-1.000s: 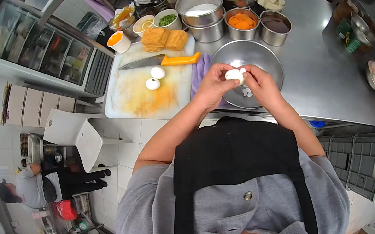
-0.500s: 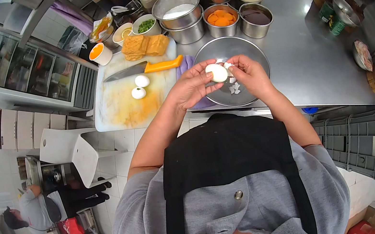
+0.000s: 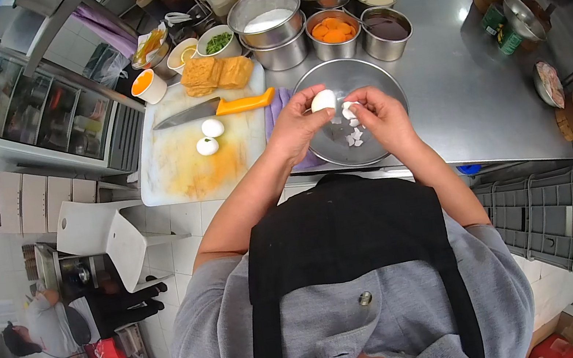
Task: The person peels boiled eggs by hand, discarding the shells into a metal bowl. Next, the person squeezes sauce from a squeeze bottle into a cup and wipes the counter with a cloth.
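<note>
My left hand (image 3: 299, 125) is closed around a smooth white boiled egg (image 3: 323, 101), held over a wide steel bowl (image 3: 390, 82). Pinched in my right hand (image 3: 381, 114) is a piece of white eggshell (image 3: 349, 110), just right of the egg and apart from it. More shell bits (image 3: 355, 139) lie in the bowl below. To the left, two white eggs (image 3: 210, 137) rest on a stained white cutting board (image 3: 174, 173). A knife with a yellow handle (image 3: 245, 102) lies across the board, behind these eggs. Golden fried blocks (image 3: 215, 75) sit at the board's far edge.
Behind the bowl stand steel pots with orange slices (image 3: 333, 30), dark liquid (image 3: 386, 27) and white powder (image 3: 268, 20). Chopped greens (image 3: 218, 42) fill a small bowl. A purple cloth (image 3: 276, 117) lies between board and bowl. Another person (image 3: 63, 320) is at the far left.
My hands have moved apart. The right hand has pulled a piece of shell away from the egg, and the left hand has turned the egg more upright.
</note>
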Demonstrator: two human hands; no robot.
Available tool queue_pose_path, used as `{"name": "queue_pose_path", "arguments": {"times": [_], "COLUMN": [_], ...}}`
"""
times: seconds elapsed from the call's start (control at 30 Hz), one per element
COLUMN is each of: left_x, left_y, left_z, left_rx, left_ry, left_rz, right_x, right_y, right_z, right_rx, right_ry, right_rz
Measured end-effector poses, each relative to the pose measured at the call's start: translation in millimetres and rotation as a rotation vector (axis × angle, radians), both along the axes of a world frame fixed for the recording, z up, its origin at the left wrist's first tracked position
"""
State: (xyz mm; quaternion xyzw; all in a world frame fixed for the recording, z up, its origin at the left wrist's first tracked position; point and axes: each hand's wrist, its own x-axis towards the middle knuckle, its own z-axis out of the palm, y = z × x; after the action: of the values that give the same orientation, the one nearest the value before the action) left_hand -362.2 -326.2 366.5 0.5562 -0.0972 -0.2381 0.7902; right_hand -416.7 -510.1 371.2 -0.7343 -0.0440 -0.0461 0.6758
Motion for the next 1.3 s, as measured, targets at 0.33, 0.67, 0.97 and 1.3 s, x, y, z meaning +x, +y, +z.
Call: {"name": "queue_pose_path", "arguments": {"times": [0.33,0.67,0.97,1.3], "left_x": [-0.8,-12.6,-18.3,-12.9], "left_y": [-3.2,-6.5,-2.6,3.8], "left_z": [-6.8,6.4,10.8,-8.8], "left_rx": [0.178,0.579,0.751,0.545], "left_ry": [-0.216,-0.534,-0.638,-0.55], "left_rz": [-0.037,0.035,0.097,0.144], "right_x": [12.3,17.6,16.3,17.5], "right_y": [-8.2,8.6,16.5,8.3], "right_z": [-1.5,-7.2,-18.9,-20.0], "right_rx": [-0.142,-0.108,-0.144,-0.055], "right_ry": [-0.051,0.007,-0.035,0.051], "right_rz": [-0.033,0.004,0.015,0.052]}}
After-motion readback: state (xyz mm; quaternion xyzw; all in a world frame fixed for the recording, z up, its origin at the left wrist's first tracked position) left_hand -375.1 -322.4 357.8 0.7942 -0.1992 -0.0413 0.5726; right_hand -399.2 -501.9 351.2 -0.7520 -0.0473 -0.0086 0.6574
